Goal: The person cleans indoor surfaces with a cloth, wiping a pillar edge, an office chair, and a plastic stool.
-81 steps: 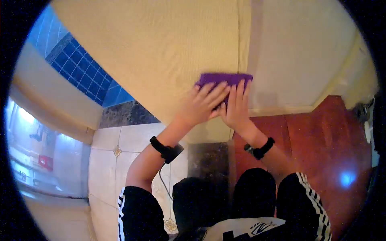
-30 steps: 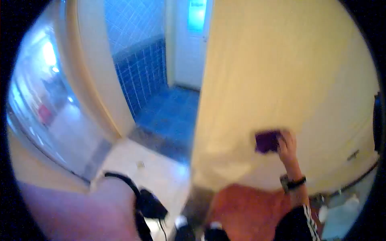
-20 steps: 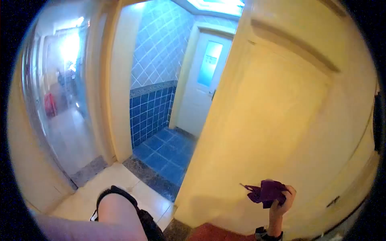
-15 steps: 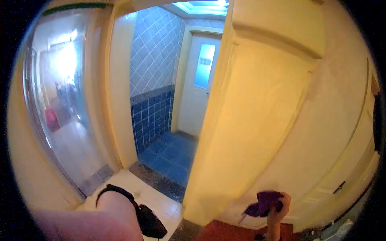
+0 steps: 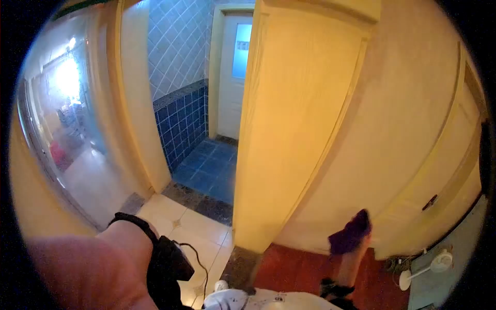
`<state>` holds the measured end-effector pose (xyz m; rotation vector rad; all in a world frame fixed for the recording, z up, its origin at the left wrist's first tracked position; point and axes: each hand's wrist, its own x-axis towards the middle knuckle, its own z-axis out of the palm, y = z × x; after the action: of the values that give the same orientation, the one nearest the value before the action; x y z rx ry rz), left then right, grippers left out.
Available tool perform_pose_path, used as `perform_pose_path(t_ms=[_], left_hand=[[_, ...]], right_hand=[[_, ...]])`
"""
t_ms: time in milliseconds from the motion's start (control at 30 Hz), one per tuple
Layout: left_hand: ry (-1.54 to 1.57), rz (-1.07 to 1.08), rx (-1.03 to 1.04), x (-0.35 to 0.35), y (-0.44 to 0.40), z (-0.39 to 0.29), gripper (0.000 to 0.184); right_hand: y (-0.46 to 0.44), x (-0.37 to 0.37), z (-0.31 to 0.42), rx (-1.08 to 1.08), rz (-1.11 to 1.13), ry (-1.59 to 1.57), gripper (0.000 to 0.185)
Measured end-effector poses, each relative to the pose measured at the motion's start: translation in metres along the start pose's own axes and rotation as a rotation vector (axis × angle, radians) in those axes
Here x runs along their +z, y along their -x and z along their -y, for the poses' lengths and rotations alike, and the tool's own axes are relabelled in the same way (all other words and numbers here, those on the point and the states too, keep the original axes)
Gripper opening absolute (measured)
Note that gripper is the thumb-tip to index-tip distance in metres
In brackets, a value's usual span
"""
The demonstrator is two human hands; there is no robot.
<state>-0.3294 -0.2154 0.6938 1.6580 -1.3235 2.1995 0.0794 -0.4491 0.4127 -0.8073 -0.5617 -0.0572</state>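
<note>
A dark purple cloth (image 5: 351,233) is in my right hand (image 5: 365,243), held out at the lower right above the reddish-brown floor. The cloth covers most of the fingers, and its exact kind is unclear. A black band (image 5: 336,290) circles that forearm. At the lower left, very near the camera, my left arm and hand (image 5: 85,263) appear large and blurred, with the fingers out of sight. Around that arm runs a black strap (image 5: 135,219), carrying a black device (image 5: 174,261) with a thin cable. Whether my left hand holds anything is hidden.
A doorway opens onto blue floor tiles (image 5: 204,164) and a white door (image 5: 231,77). A yellow door panel (image 5: 294,119) stands right of it. Glass (image 5: 77,134) lies left. A white round-based stand (image 5: 426,269) and white fabric (image 5: 258,298) are at the bottom.
The view has tilted down and turned slightly right. My right hand and the purple cloth appear higher in view, the cloth now covering more of the hand. White fabric has come into view below.
</note>
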Motion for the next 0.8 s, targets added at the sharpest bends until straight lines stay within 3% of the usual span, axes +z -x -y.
perform_pose_path(t_ms=[33,67,433,800], left_hand=[[0.006,0.019,-0.012,0.0,-0.007,-0.001,0.03],[0.013,0.05,-0.024,-0.001,-0.014,0.001,0.03],[0.305,0.476,-0.159,-0.005,-0.121,0.009,0.026],[0.048,0.257,-0.197,0.008,-0.079,0.033,0.025]], right_hand=[[-0.009,0.018,0.028,0.079,0.178,-0.36,0.028],[-0.01,0.03,0.043,0.088,0.196,-0.435,0.028],[0.009,0.046,0.107,-0.149,-0.031,-0.012,0.028],[-0.006,0.082,0.092,-0.142,-0.039,0.165,0.027]])
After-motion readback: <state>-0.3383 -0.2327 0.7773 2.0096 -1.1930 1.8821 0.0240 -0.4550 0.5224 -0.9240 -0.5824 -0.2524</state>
